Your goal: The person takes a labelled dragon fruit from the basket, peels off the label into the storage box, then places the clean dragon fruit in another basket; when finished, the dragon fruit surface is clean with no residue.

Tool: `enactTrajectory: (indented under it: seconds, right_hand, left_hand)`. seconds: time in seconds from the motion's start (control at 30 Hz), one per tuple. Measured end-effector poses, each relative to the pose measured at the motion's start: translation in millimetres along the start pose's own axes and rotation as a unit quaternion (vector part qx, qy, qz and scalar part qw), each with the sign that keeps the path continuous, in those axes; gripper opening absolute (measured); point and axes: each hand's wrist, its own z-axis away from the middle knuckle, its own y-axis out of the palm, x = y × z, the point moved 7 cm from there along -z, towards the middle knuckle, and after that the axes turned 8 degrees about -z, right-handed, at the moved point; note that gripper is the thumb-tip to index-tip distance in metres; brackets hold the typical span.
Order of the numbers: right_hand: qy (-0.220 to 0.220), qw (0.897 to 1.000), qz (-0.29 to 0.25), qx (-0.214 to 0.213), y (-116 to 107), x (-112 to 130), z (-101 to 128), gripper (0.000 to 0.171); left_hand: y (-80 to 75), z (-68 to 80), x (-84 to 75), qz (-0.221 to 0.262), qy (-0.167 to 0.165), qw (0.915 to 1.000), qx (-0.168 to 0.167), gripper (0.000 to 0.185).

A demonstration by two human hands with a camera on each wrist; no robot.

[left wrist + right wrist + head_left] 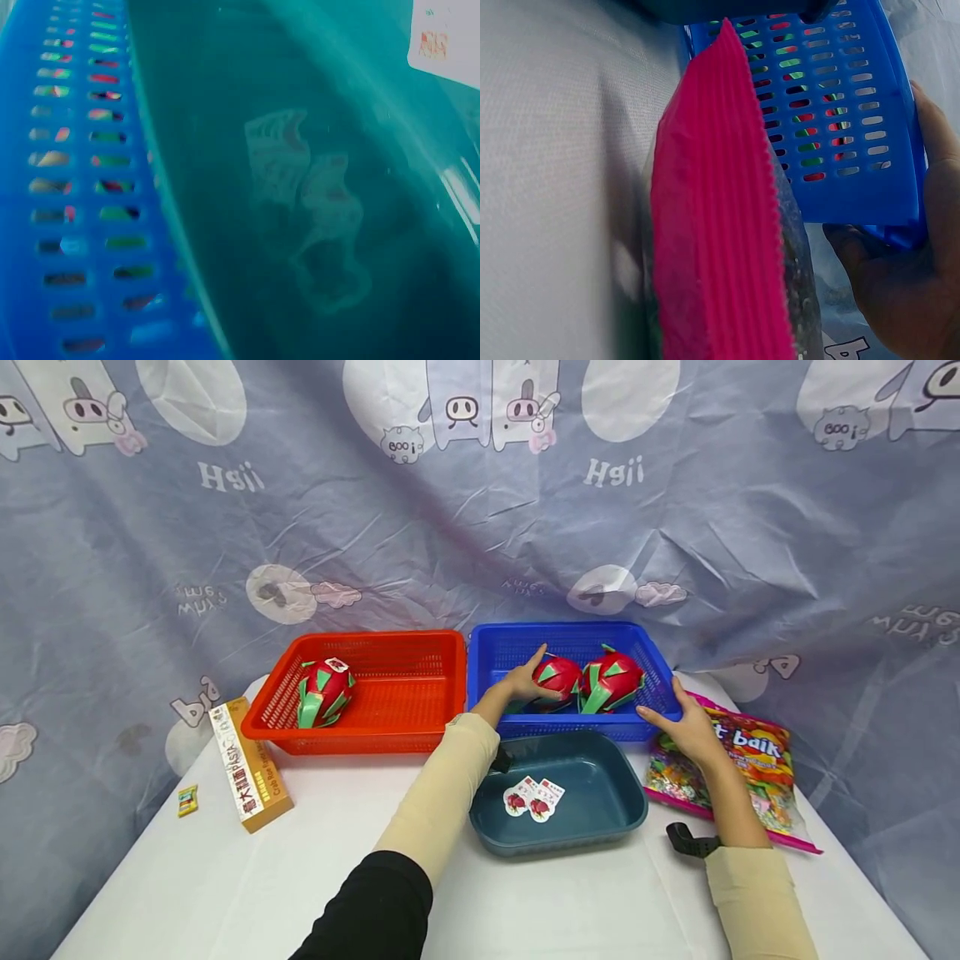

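Note:
Two shiny red fruits with green leaf flaps, dragon-fruit-like, lie side by side in the blue basket [645,727]. My left hand [520,685] reaches into it and grips the left dragon fruit [562,672], thumb across its front, index finger behind. The right dragon fruit [613,677] sits close beside it. At the basket's front right corner my right hand [693,731] holds the rim, thumb in front and fingers along the side. In the right wrist view, that hand [922,277] spans the perforated corner. The left wrist view shows no left hand.
A red basket [405,739] holds another dragon fruit [326,692] bearing a sticker. In front stands a dark teal tray [592,827] with dragon-fruit stickers [534,798]. A candy bag [757,760] lies under my right forearm. Far left are a pasta box [251,764] and small yellow packet [187,800].

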Motion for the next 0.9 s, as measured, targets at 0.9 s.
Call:
enactTrajectory:
  seconds: [0.9]
  right_hand:
    - [-0.010, 1.000, -0.018, -0.006, -1, 1, 2, 0.098]
  left_hand:
    - [-3.5, -34.8, 5.9, -0.086, -0.105, 0.9850, -0.107, 0.085]
